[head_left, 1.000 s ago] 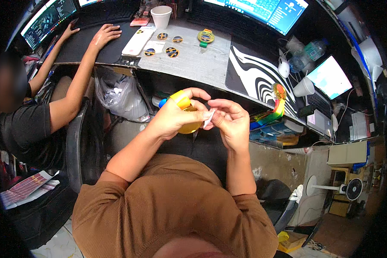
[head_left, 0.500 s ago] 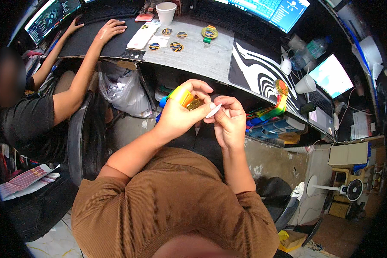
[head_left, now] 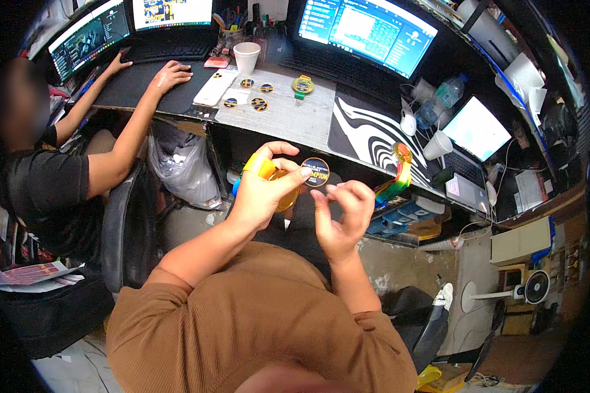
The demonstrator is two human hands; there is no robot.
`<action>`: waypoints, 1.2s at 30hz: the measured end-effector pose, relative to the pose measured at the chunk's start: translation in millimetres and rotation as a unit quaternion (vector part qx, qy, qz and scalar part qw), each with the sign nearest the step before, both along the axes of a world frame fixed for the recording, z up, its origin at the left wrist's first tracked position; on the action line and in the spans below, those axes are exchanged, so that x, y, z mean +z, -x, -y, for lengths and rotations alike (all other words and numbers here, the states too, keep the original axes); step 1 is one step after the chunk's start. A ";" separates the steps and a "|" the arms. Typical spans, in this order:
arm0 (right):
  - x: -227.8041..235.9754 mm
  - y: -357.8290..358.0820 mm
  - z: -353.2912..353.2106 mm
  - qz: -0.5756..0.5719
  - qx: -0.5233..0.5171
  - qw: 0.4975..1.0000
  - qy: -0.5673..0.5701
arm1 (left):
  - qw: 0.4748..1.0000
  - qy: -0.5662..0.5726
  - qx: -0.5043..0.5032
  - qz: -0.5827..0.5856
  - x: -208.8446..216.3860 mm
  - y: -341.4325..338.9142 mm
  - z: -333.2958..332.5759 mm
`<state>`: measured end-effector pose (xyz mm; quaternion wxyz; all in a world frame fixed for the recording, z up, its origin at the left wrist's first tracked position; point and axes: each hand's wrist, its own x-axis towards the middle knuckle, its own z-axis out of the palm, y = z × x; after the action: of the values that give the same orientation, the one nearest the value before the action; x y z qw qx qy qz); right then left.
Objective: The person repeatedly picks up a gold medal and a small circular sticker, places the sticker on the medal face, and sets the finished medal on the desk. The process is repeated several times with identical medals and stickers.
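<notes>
My left hand (head_left: 259, 200) is closed around a gold medal (head_left: 286, 198) with a yellow ribbon (head_left: 258, 166) looped over the fingers. Its thumb and fingers also pinch a round black sticker (head_left: 316, 173), printed side showing, beside the medal. My right hand (head_left: 343, 219) is just right of the sticker, apart from it. Its fingers are curled, the thumb is separated from them, and nothing shows between them. Several similar round stickers (head_left: 259, 105) lie on the grey desk (head_left: 275, 128) ahead, near another gold medal (head_left: 302, 83) with a green ribbon end.
A medal (head_left: 402, 152) with multicoloured ribbon hangs over the desk edge by a black-and-white mat (head_left: 360, 124). White cups (head_left: 246, 57), a phone (head_left: 215, 87), monitors (head_left: 367, 33) and a laptop (head_left: 473, 129) stand around. At left, another person's hand (head_left: 172, 76) rests on a dark mat.
The round sticker has turned from nearly edge-on to show its dark printed face. My right hand has moved off it, down and to the right. The whole view has tilted up.
</notes>
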<state>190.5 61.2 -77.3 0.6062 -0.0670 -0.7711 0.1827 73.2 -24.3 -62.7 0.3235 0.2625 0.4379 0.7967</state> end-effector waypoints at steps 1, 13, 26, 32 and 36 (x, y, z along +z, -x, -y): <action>-0.4 0.6 -1.4 0.010 -0.013 0.999 -0.034 | 1.000 -0.002 -0.008 0.002 -0.2 -0.9 0.5; 29.3 -28.5 -3.8 0.044 0.017 0.994 -0.096 | 0.852 0.000 -0.391 0.348 6.2 31.8 4.4; 17.9 -35.3 13.9 0.181 0.132 0.960 -0.170 | 0.859 0.041 -0.429 0.277 22.1 24.2 -5.5; 23.6 -37.3 11.9 0.196 0.153 0.954 -0.168 | 0.870 0.053 -0.418 0.257 26.1 18.1 -2.4; 25.3 -35.8 12.6 0.189 0.148 0.957 -0.165 | 0.875 0.056 -0.403 0.263 28.5 14.8 -0.3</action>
<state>226.3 48.6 -52.1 0.4178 0.1151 -0.8925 0.1248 58.4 -24.1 -34.2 0.7335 0.1786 0.2370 0.6115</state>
